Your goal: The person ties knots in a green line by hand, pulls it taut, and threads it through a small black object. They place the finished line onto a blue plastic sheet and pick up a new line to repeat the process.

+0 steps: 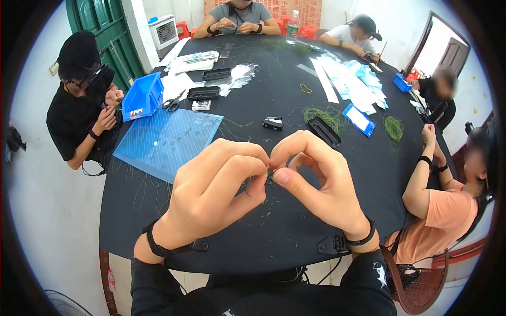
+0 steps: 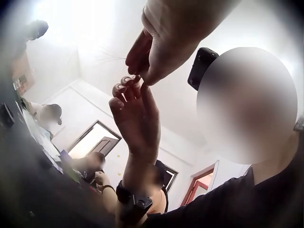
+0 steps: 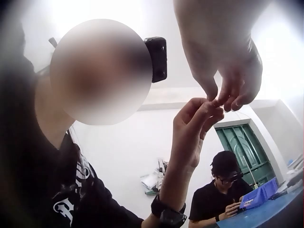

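My left hand [image 1: 216, 189] and right hand [image 1: 321, 179] meet at their fingertips above the black table [image 1: 295, 231]. Thumb and index finger of each hand pinch together there. Fine thin strands [image 2: 113, 58] stick out past the fingertips in the left wrist view; the rest of what is pinched is mostly hidden by the fingers. The right wrist view shows the left hand [image 3: 187, 133] rising from below to touch the right hand's fingertips. Small green scraps lie on the cloth beneath. Just beyond the hands sits a small black stapler [image 1: 272, 124].
A blue translucent sheet [image 1: 168, 139] lies left, by a blue bin [image 1: 143, 96] and scissors [image 1: 173, 102]. Coils of green line [image 1: 393, 129], a black case [image 1: 323, 131] and a blue-white packet [image 1: 359, 120] lie right. Several people sit around the table.
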Motion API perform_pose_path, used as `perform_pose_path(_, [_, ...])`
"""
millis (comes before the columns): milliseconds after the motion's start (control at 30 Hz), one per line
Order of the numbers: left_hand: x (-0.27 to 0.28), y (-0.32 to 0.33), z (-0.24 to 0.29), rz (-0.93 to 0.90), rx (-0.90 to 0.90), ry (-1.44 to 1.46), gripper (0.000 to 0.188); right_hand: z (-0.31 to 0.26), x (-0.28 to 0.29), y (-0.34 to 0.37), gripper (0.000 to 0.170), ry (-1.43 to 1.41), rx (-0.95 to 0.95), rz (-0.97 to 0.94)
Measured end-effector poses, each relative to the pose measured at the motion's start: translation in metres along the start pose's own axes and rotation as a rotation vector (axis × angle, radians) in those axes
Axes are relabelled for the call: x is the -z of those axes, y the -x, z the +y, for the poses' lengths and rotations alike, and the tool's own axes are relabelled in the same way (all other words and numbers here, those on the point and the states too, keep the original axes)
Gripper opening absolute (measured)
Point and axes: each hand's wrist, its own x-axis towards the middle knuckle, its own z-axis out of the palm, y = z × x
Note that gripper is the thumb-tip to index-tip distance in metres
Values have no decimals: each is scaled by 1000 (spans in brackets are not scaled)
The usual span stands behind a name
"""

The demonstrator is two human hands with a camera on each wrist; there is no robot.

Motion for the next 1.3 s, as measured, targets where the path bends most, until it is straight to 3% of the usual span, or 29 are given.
perform_pose_path(300, [-1,4,2,40,-84,-98,23,-3,-2,0,12,-259,-201,-139])
perform_pose_path(500, [2,2,2,36,-50,13,23,-3,-6,-1,11,209,219,27])
perform_pose_path(700, [2,2,-1,47,-58,88,24,-3,-9,-3,20,314,453,96])
perform_pose_path(900, [12,-1,0,56,-7,153,25,-12,5,-4,17,388,495,151])
perform_pose_path(1100, [21,-3,0,68,-41,101,23,-22,36,1,11,454,500,349])
perform_pose_path(1233, [31,-4,-2,89,-73,77,20,-27,79,8,11,673,560,422])
perform_pose_path(1300, [32,-4,-3,117,-66,62,19,-25,102,14,12,597,559,496])
